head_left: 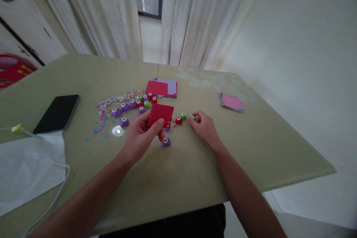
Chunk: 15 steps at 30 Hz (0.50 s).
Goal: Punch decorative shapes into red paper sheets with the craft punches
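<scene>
My left hand [142,134] is closed on a red square of paper [161,114], thumb in front, held up above the table. Little cut marks show near its lower right corner. My right hand [205,126] has its fingers closed around a small green paper punch [192,116], partly hidden by the fingertips. Beside it are another green punch [183,115] and a red punch [179,120], with tiny red paper bits around. A purple punch [166,142] sits just below my left hand. Another purple one is mostly hidden behind the paper.
Several purple, red and green punches [125,107] stand left of centre, along a trail of coloured confetti [104,106]. Behind them lie red and lilac papers [157,87]. A pink paper stack [232,102] is at right. A black phone [58,113], white sheet [30,171] and cable [60,189] occupy the left.
</scene>
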Each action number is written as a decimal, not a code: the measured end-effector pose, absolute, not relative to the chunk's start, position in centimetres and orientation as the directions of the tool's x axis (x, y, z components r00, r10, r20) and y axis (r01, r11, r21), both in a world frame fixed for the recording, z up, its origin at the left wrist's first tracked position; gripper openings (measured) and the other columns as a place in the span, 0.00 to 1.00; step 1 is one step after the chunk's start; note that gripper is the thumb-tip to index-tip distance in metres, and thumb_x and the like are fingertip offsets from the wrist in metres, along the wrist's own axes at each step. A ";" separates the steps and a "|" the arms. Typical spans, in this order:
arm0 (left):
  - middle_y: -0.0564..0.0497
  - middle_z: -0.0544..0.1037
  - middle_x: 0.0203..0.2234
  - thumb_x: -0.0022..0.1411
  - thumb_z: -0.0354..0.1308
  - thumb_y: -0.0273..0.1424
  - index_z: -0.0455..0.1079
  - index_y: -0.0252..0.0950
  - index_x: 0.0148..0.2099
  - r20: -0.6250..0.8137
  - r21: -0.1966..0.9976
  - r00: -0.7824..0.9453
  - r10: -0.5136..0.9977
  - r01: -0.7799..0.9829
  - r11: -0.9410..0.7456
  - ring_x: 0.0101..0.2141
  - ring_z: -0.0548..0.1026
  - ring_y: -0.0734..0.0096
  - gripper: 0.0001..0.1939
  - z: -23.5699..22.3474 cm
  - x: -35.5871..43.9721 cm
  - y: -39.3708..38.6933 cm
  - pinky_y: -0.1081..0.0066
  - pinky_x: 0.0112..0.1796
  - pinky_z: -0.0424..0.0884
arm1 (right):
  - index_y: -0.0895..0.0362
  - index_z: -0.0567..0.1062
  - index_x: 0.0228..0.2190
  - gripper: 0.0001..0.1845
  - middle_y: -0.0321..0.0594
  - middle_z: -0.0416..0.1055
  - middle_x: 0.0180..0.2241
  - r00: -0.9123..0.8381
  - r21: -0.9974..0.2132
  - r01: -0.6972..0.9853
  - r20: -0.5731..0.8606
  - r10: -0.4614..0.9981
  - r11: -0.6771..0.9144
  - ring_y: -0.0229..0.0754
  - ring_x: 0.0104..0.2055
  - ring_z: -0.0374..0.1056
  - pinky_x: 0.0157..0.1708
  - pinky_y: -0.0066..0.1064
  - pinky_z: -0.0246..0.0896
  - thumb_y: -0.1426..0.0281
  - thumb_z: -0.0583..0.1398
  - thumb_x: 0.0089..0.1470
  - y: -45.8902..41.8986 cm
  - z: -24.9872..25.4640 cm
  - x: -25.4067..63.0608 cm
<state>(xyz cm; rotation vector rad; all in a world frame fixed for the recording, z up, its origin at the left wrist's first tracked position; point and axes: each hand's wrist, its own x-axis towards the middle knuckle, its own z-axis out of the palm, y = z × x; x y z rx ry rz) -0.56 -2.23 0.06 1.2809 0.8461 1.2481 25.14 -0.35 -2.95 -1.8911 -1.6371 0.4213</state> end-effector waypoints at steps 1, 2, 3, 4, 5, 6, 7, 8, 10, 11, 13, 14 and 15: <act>0.54 0.78 0.23 0.69 0.66 0.38 0.78 0.36 0.42 0.182 0.968 0.188 0.965 -0.207 -0.142 0.20 0.73 0.74 0.10 0.1 -0.6 -2.3 0.73 0.23 0.73 | 0.58 0.82 0.39 0.18 0.38 0.75 0.25 0.173 -0.608 0.792 0.144 0.974 -0.051 0.44 0.28 0.69 0.31 0.35 0.56 0.55 0.64 0.61 -0.3 -3.0 25.2; 0.54 0.78 0.24 0.69 0.66 0.38 0.78 0.36 0.42 0.186 0.965 0.188 0.964 -0.221 -0.143 0.20 0.73 0.74 0.10 0.2 -0.5 -2.4 0.73 0.23 0.73 | 0.58 0.83 0.39 0.19 0.38 0.75 0.25 0.155 -0.600 0.799 0.148 0.977 -0.036 0.44 0.28 0.69 0.31 0.35 0.56 0.55 0.63 0.62 -0.2 -3.1 25.2; 0.53 0.79 0.25 0.69 0.66 0.39 0.78 0.36 0.42 0.190 0.962 0.188 0.964 -0.232 -0.145 0.20 0.73 0.75 0.10 0.4 -0.5 -2.5 0.73 0.22 0.72 | 0.58 0.83 0.40 0.20 0.39 0.76 0.25 0.142 -0.597 0.802 0.153 0.978 -0.023 0.44 0.28 0.70 0.32 0.35 0.56 0.54 0.62 0.63 -0.1 -3.2 25.3; 0.53 0.79 0.26 0.68 0.67 0.39 0.78 0.36 0.41 0.197 0.959 0.188 0.962 -0.239 -0.150 0.19 0.73 0.75 0.11 0.5 -0.4 -2.6 0.73 0.22 0.72 | 0.58 0.84 0.41 0.21 0.39 0.76 0.25 0.140 -0.599 0.801 0.159 0.977 -0.017 0.45 0.28 0.70 0.32 0.35 0.57 0.53 0.62 0.63 -0.1 -3.3 25.3; 0.53 0.79 0.26 0.68 0.67 0.39 0.78 0.36 0.41 0.203 0.958 0.188 0.961 -0.240 -0.156 0.19 0.72 0.76 0.11 0.6 -0.3 -2.7 0.73 0.22 0.72 | 0.58 0.84 0.43 0.23 0.39 0.75 0.25 0.150 -0.604 0.797 0.171 0.974 -0.017 0.45 0.28 0.70 0.32 0.35 0.57 0.52 0.62 0.63 0.0 -3.4 25.3; 0.54 0.79 0.25 0.68 0.67 0.39 0.78 0.36 0.41 0.207 0.959 0.189 0.960 -0.235 -0.160 0.19 0.72 0.76 0.11 0.7 -0.1 -2.7 0.74 0.22 0.71 | 0.59 0.83 0.45 0.24 0.38 0.75 0.25 0.168 -0.613 0.790 0.193 0.967 -0.015 0.45 0.28 0.70 0.32 0.36 0.58 0.52 0.62 0.63 0.0 -3.5 25.3; 0.54 0.79 0.24 0.68 0.67 0.39 0.78 0.35 0.41 0.208 0.960 0.187 0.960 -0.226 -0.164 0.18 0.72 0.76 0.11 0.7 0.1 -2.7 0.73 0.22 0.71 | 0.60 0.82 0.47 0.25 0.37 0.74 0.25 0.191 -0.624 0.782 0.230 0.954 -0.006 0.45 0.28 0.69 0.32 0.36 0.58 0.52 0.62 0.63 -0.2 -3.5 25.2; 0.54 0.78 0.23 0.67 0.67 0.40 0.77 0.35 0.41 0.202 0.964 0.185 0.962 -0.213 -0.161 0.18 0.73 0.75 0.12 0.7 0.2 -2.6 0.73 0.22 0.71 | 0.60 0.81 0.49 0.26 0.36 0.72 0.24 0.214 -0.637 0.770 0.282 0.935 0.016 0.44 0.27 0.68 0.32 0.35 0.59 0.52 0.62 0.63 -0.4 -3.3 24.9; 0.54 0.78 0.22 0.68 0.66 0.41 0.77 0.35 0.41 0.167 0.974 0.167 0.972 -0.179 -0.136 0.19 0.73 0.73 0.13 0.3 0.5 -2.4 0.72 0.23 0.72 | 0.59 0.80 0.51 0.24 0.35 0.71 0.25 0.233 -0.663 0.740 0.416 0.879 0.117 0.43 0.27 0.66 0.33 0.36 0.61 0.54 0.61 0.65 -1.1 -2.6 23.9; 0.54 0.78 0.22 0.68 0.65 0.41 0.77 0.34 0.42 0.141 0.981 0.151 0.978 -0.157 -0.117 0.19 0.74 0.72 0.14 0.1 0.6 -2.2 0.72 0.23 0.72 | 0.58 0.79 0.51 0.22 0.35 0.71 0.26 0.218 -0.663 0.722 0.488 0.845 0.197 0.43 0.28 0.66 0.35 0.36 0.62 0.55 0.60 0.67 -1.6 -1.9 23.0; 0.54 0.77 0.20 0.68 0.64 0.41 0.77 0.34 0.43 0.109 0.988 0.113 0.988 -0.121 -0.095 0.20 0.74 0.70 0.13 -0.5 0.7 -1.6 0.71 0.24 0.72 | 0.53 0.79 0.49 0.16 0.38 0.73 0.30 0.087 -0.613 0.690 0.597 0.798 0.383 0.44 0.31 0.68 0.39 0.38 0.65 0.58 0.60 0.69 -2.3 -0.2 20.6; 0.54 0.77 0.21 0.66 0.64 0.40 0.77 0.35 0.42 0.111 0.989 0.104 0.988 -0.114 -0.099 0.22 0.74 0.68 0.12 -0.7 0.7 -1.2 0.70 0.25 0.73 | 0.52 0.80 0.49 0.14 0.39 0.75 0.32 -0.041 -0.556 0.679 0.623 0.781 0.480 0.46 0.34 0.69 0.43 0.39 0.66 0.60 0.60 0.69 -2.4 0.9 19.0; 0.53 0.78 0.23 0.65 0.66 0.38 0.77 0.36 0.40 0.122 0.987 0.099 0.988 -0.121 -0.110 0.25 0.76 0.65 0.10 -0.9 0.8 -0.8 0.69 0.27 0.73 | 0.51 0.80 0.49 0.12 0.41 0.76 0.35 -0.196 -0.482 0.666 0.624 0.757 0.569 0.47 0.38 0.71 0.47 0.41 0.66 0.61 0.61 0.69 -2.3 1.9 17.3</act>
